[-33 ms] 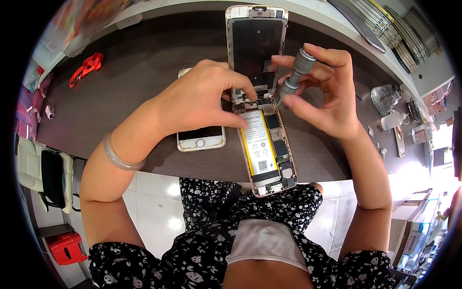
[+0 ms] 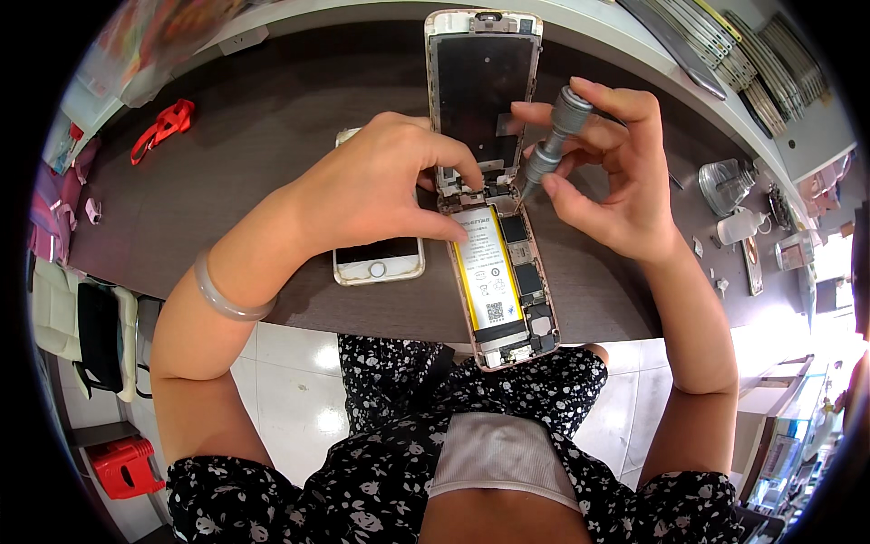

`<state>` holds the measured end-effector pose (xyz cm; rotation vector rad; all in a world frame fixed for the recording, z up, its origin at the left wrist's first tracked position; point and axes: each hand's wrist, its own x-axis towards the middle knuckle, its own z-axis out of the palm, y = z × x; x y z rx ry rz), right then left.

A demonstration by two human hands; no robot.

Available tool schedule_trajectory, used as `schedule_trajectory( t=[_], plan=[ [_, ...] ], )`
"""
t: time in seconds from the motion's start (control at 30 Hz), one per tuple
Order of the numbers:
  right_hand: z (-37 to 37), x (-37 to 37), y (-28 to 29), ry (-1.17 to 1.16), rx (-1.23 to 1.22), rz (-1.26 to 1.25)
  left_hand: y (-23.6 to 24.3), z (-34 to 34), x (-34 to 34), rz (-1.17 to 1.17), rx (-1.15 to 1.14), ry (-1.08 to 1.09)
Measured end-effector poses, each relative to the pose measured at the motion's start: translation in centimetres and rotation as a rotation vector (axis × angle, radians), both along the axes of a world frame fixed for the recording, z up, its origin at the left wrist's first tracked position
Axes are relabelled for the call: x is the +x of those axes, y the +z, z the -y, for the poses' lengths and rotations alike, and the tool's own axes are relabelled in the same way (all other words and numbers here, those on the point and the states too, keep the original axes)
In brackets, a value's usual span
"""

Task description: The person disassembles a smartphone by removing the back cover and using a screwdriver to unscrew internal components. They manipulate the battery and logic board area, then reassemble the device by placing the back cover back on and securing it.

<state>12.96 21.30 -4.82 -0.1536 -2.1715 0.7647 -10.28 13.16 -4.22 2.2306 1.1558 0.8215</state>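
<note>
An opened phone (image 2: 535, 308) lies in front of me, its near end reaching past the desk edge. Inside it shows a white battery (image 2: 485, 258) with yellow edges, next to black shielded parts. Its screen panel (image 2: 480, 91) is swung up at the far end. My left hand (image 2: 381, 177) holds the phone near this joint, thumb at the battery's upper corner and index finger on the joint's connectors. In my right hand (image 2: 616, 172) is a grey screwdriver (image 2: 559, 127), tilted, its tip low at the phone's upper right corner. Whether the tip touches a screw is too small to tell.
A second, white-framed phone (image 2: 379, 271) lies partly under my left hand. Red strap (image 2: 165, 127) at far left. On the right stand a glass jar (image 2: 722, 186) and a white squeeze bottle (image 2: 743, 225), with small loose parts nearby. Stacked thin panels (image 2: 698, 41) sit on the back shelf.
The screwdriver's top has shifted slightly left and my right fingers have moved a little around its handle. My left hand and the opened phone stay in place.
</note>
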Motion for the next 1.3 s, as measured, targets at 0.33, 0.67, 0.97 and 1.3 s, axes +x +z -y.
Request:
schedule_trajectory(
  t=[0.33, 0.67, 0.97, 1.3],
  plan=[
    [0.2, 0.0, -0.1, 0.045, -0.025, -0.002, 0.0, 0.0, 0.1, -0.003, 0.0, -0.001],
    [0.3, -0.1, 0.1, 0.077, -0.197, -0.102, 0.2, 0.1, 0.0, -0.024, -0.002, 0.009],
    [-0.9, 1.1, 2.7, -0.368, -0.161, 0.079, 0.1, 0.1, -0.1, -0.046, -0.018, 0.013],
    [-1.7, 1.1, 2.5, -0.452, -0.229, 0.267, 0.5, 0.2, 0.1, -0.051, -0.072, 0.025]
  ],
)
